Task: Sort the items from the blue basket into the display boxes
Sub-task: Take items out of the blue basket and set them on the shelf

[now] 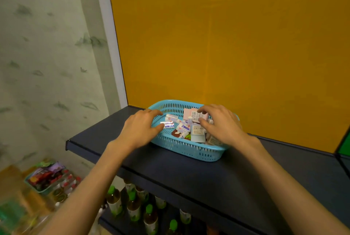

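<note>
**Both hands at the basket, nothing lifted yet**

Here the blue basket [186,149] sits on the dark shelf [246,178] against the orange back panel [227,35], packed with small boxes and sachets; the left hand [141,127] reaches over its near-left rim, fingers loosely spread, its thumb tip touching a small white box [169,125] but gripping nothing; the right hand [221,123] hovers over the right half, thumb and fingers curved about a pink-and-white packet [195,115], though whether they pinch it I cannot tell. No display boxes are in view. The risk, I judge: the jumbled packets overlap, so lifting one may drag a neighbour over the rim; the light basket could also slide under a sideways push.
</note>
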Tool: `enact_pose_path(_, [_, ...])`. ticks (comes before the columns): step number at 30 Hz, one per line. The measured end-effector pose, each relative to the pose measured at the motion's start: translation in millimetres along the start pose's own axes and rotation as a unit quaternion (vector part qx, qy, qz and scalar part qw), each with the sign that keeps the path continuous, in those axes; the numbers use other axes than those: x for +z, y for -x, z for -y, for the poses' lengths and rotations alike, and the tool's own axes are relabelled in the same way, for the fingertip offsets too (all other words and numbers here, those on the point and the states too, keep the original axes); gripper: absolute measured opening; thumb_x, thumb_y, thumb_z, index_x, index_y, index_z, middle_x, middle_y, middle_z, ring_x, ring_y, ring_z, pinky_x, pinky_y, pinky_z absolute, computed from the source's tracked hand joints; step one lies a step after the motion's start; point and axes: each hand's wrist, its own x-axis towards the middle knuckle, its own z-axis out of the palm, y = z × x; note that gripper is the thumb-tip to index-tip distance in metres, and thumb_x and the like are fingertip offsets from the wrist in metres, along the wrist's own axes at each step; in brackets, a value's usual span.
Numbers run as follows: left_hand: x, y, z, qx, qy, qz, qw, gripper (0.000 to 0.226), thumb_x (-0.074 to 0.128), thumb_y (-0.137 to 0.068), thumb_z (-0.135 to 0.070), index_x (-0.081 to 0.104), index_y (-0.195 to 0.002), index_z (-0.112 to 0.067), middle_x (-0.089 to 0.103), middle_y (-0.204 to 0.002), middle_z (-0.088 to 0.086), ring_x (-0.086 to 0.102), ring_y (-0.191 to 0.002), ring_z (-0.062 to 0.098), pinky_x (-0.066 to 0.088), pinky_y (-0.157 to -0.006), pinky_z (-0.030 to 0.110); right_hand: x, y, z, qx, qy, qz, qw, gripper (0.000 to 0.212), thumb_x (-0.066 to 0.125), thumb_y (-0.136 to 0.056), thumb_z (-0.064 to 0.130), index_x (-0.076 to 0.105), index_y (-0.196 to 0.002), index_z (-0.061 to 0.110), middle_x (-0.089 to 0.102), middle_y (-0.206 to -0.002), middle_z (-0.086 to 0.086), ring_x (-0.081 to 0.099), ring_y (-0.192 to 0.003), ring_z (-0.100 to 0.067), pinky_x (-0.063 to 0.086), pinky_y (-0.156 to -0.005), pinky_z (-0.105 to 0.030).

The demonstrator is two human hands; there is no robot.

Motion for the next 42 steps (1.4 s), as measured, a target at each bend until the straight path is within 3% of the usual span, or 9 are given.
enact_pose_path(10, [34.7, -96.0, 36.8, 0.115, -0.038, 0.088, 0.989, 0.038, 0.061, -0.094, -0.043, 0.059, -0.13, -0.033, 0.06, -0.135, -0.006, 0.058, -0.118, 0.018, 0.052, -0.089, 0.039, 18.2, -34.7, 7.0, 0.046, 0.041, 0.023, 0.998, 0.033, 0.056, -0.098, 0.038, 0.059, -0.129, 0.027, 0.061, -0.126, 0.007, 0.053, -0.118, -0.016, 0.045, -0.095, -0.038])
enact_pose_path(16, [63.2, -141.5, 49.8, 0.174, -0.045, 0.179, 0.967, 0.019, 0.069, -0.088, -0.033, 0.068, -0.107, -0.029, 0.069, -0.112, -0.008, 0.062, -0.103, 0.013, 0.053, -0.087, 0.035, 33.8, -47.4, 16.2, 0.07, 0.065, 0.032, 0.995, 0.028, 0.057, -0.097, 0.035, 0.063, -0.122, 0.024, 0.065, -0.114, 0.004, 0.058, -0.108, -0.017, 0.05, -0.087, -0.037])
enact_pose_path(21, [84.2, -156.8, 57.9, 0.201, -0.034, 0.216, 0.955, 0.027, 0.076, -0.084, -0.031, 0.068, -0.109, -0.025, 0.065, -0.104, -0.006, 0.059, -0.097, 0.014, 0.049, -0.08, 0.03, 42.6, -58.0, 22.1, 0.081, 0.08, 0.047, 0.992, 0.028, 0.06, -0.096, 0.036, 0.065, -0.12, 0.024, 0.065, -0.113, 0.003, 0.058, -0.107, -0.019, 0.05, -0.087, -0.038])
enact_pose_path(29, [92.1, -160.9, 56.7, 0.219, -0.04, 0.264, 0.938, 0.027, 0.081, -0.082, -0.028, 0.068, -0.102, -0.016, 0.057, -0.093, -0.006, 0.057, -0.094, 0.017, 0.05, -0.085, 0.034, 56.4, -74.9, 30.2, 0.071, 0.098, 0.071, 0.99, 0.026, 0.061, -0.094, 0.033, 0.066, -0.118, 0.025, 0.066, -0.114, 0.003, 0.058, -0.107, -0.021, 0.051, -0.086, -0.042])
enact_pose_path(33, [90.3, -158.3, 58.1, 0.224, -0.025, 0.261, 0.939, 0.024, 0.077, -0.085, -0.028, 0.062, -0.102, -0.021, 0.055, -0.096, -0.007, 0.056, -0.097, 0.018, 0.05, -0.087, 0.035, 59.0, -80.8, 33.8, 0.067, 0.096, 0.079, 0.99, 0.024, 0.062, -0.093, 0.028, 0.067, -0.117, 0.024, 0.066, -0.115, 0.002, 0.058, -0.106, -0.021, 0.049, -0.083, -0.038])
enact_pose_path(36, [81.9, -157.5, 63.4, 0.223, 0.064, 0.232, 0.945, 0.023, 0.076, -0.087, -0.027, 0.061, -0.104, -0.021, 0.059, -0.095, -0.009, 0.057, -0.087, 0.009, 0.046, -0.073, 0.023, 61.9, -88.0, 35.3, 0.059, 0.084, 0.099, 0.99, 0.02, 0.063, -0.093, 0.025, 0.069, -0.112, 0.022, 0.067, -0.113, 0.002, 0.059, -0.104, -0.019, 0.047, -0.081, -0.034])
enact_pose_path(39, [58.8, -153.6, 73.3, 0.203, 0.175, 0.156, 0.951, 0.021, 0.074, -0.089, -0.024, 0.063, -0.107, -0.021, 0.06, -0.097, -0.012, 0.056, -0.078, 0.0, 0.04, -0.06, 0.012, 71.3, -99.8, 35.6, 0.057, 0.051, 0.128, 0.989, 0.016, 0.064, -0.093, 0.025, 0.071, -0.107, 0.021, 0.069, -0.109, 0.004, 0.062, -0.1, -0.016, 0.052, -0.082, -0.035])
enact_pose_path(42, [35.9, -145.6, 88.6, 0.192, 0.253, 0.065, 0.946, 0.02, 0.07, -0.091, -0.026, 0.065, -0.109, -0.022, 0.062, -0.1, -0.012, 0.059, -0.085, 0.003, 0.044, -0.065, 0.017, 87.0, -111.2, 37.6, 0.055, 0.037, 0.161, 0.985, 0.016, 0.065, -0.093, 0.027, 0.071, -0.107, 0.02, 0.07, -0.109, 0.005, 0.062, -0.095, -0.012, 0.052, -0.08, -0.031])
